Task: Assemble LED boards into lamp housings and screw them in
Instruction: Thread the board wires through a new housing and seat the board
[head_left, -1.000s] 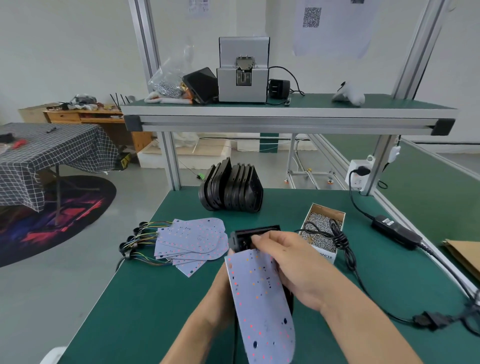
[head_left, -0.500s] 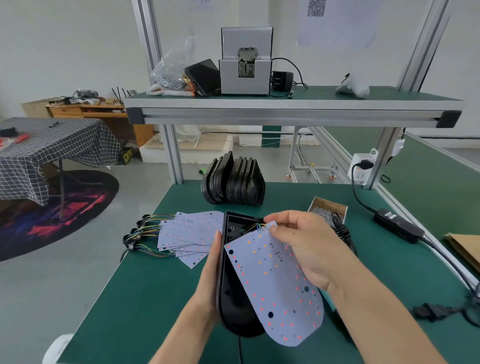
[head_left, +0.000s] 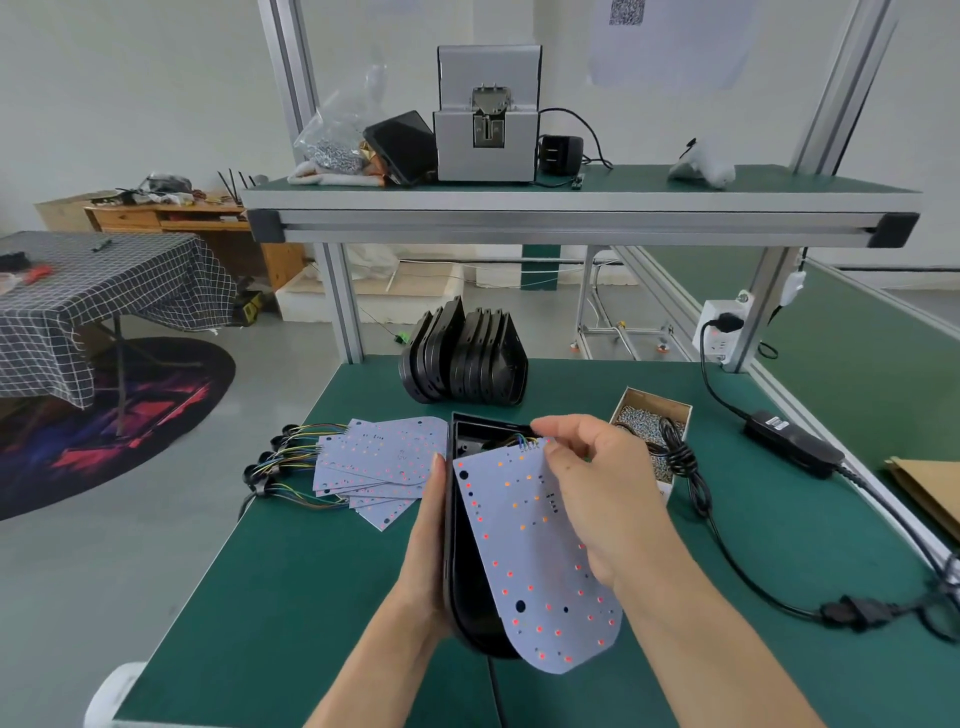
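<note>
While my left hand (head_left: 423, 551) cups the left edge of the black housing (head_left: 470, 587) and props it up off the green surface (head_left: 291, 571), my right hand (head_left: 597, 488) pinches the far end of the LED board (head_left: 524, 561), close to where its coloured wires (head_left: 522, 441) run into the open shell. That board lies tilted over the housing, its near rounded end overhanging the rim, so I judge it is not yet seated and no screw has gone in. Most of the job looks to be ahead: a fan of loose boards (head_left: 379, 462) waits to the left, a row of empty housings (head_left: 465, 361) stands at the far side, and the box of screws (head_left: 649, 431) sits to the right, partly under a coiled cable (head_left: 680, 462). I see no finished lamp anywhere.
</note>
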